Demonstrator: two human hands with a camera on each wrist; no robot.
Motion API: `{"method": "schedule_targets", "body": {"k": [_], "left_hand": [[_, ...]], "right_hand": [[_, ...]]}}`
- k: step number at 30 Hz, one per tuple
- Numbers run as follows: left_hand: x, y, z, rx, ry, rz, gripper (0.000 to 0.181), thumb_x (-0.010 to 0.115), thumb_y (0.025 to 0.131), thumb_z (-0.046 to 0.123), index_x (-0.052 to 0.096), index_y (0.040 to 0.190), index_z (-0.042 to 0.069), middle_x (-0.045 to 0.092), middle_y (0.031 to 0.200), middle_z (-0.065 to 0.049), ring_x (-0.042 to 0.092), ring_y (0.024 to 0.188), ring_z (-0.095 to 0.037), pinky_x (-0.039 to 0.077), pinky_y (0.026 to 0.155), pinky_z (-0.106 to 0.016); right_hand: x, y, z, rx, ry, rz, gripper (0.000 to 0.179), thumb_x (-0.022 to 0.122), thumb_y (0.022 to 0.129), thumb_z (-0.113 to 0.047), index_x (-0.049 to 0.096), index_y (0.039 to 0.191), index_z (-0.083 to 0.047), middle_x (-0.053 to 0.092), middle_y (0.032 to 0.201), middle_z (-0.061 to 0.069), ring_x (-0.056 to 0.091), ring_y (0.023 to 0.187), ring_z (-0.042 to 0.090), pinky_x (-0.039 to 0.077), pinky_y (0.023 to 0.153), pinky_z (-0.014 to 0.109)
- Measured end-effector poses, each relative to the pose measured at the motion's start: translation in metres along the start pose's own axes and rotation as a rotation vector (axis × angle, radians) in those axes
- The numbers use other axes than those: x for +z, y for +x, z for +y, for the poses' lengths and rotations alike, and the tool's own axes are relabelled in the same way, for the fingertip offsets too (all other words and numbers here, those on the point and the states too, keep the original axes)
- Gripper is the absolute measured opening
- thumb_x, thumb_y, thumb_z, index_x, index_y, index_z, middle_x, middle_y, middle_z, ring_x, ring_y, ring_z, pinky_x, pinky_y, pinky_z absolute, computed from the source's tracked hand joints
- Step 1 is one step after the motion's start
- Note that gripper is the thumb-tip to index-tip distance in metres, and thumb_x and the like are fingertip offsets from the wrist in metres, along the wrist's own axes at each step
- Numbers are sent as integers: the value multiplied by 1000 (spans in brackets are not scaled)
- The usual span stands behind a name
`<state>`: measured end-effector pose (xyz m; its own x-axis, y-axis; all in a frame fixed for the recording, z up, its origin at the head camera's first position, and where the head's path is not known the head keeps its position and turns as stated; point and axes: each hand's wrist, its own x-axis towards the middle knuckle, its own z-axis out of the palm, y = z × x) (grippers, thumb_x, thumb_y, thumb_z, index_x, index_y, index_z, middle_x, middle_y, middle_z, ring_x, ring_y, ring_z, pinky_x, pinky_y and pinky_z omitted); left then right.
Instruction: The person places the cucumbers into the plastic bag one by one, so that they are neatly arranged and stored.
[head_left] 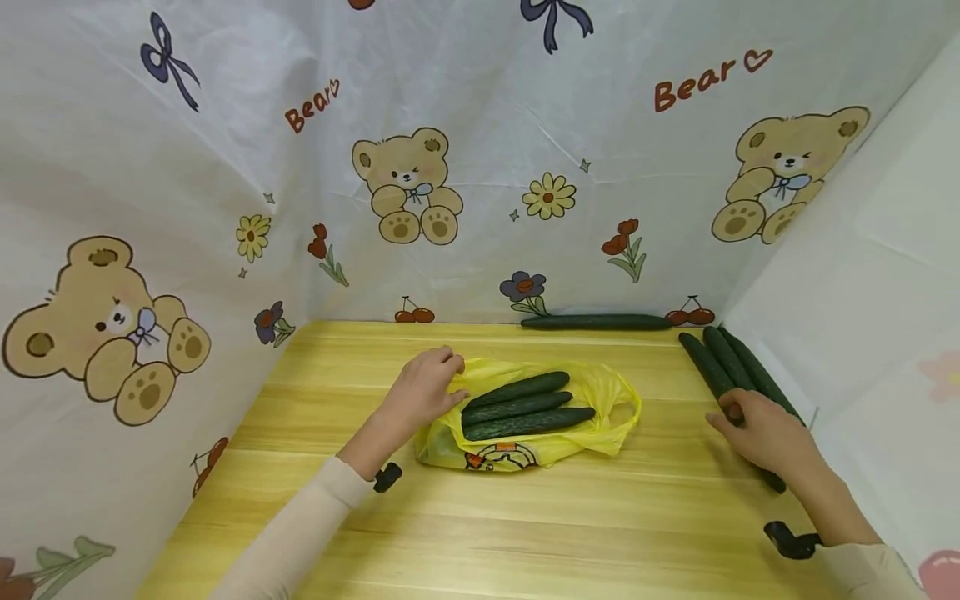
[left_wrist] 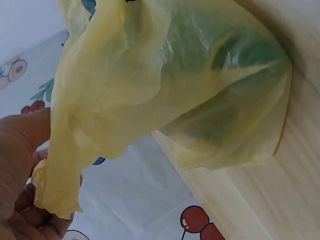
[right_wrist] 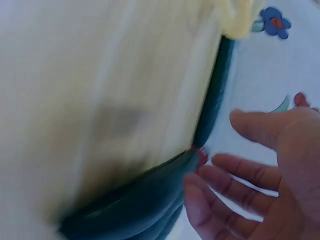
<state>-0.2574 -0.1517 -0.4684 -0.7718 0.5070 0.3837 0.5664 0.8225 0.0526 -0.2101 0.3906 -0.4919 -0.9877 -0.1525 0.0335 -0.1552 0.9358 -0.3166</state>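
A yellow plastic bag lies on its side mid-table, its mouth spread and three dark green cucumbers showing inside. At its left edge, my left hand pinches the plastic; in the left wrist view a bunched strip of the bag runs between thumb and fingers. Over on the right, my right hand is above a group of cucumbers, partly covering the nearest one. The right wrist view has the thumb and fingers apart, nothing between them, fingertips close by the cucumber ends.
Another cucumber lies along the table's back edge, against the bear-print sheet. A white sheet wall borders the right side, close beside the cucumber group. Wood-grain tabletop stretches in front of the bag.
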Motion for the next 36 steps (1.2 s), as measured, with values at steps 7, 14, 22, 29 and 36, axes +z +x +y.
{"method": "schedule_targets", "body": {"k": [7,14,22,29,36], "left_hand": [[5,6,-3,21,124,-26,12,83,96,16,75,102,10,67,91,-3,65,79,-18,59,72,-30],[3,7,-7,-25,23,18,4,77,100,18,77,98,15,66,87,2,57,69,-10,51,61,-24],[-6,11,-7,15,21,127,8,74,101,15,75,93,16,61,81,3,48,64,-9,45,57,-23],[-9,13,-4,28,34,169,10,73,100,14,74,90,17,59,81,3,46,65,-10,44,59,-24],[-16,15,-1,38,33,209,12,74,99,14,73,87,16,58,80,3,47,66,-12,45,60,-25]], "right_hand": [[3,-22,32,147,-44,-76,76,70,103,-49,53,136,17,61,117,40,68,87,46,55,61,50],[13,-29,42,192,-41,-76,82,74,99,-50,47,135,18,55,124,45,66,89,56,55,60,54],[14,-27,46,238,-67,-65,76,76,97,-46,47,132,16,56,123,43,65,79,53,51,56,53],[12,-25,47,290,-60,-72,87,76,93,-58,51,135,15,59,127,40,66,83,55,51,59,58],[12,-28,51,316,-41,-21,90,76,91,-66,57,132,12,63,125,38,66,84,53,48,58,54]]}}
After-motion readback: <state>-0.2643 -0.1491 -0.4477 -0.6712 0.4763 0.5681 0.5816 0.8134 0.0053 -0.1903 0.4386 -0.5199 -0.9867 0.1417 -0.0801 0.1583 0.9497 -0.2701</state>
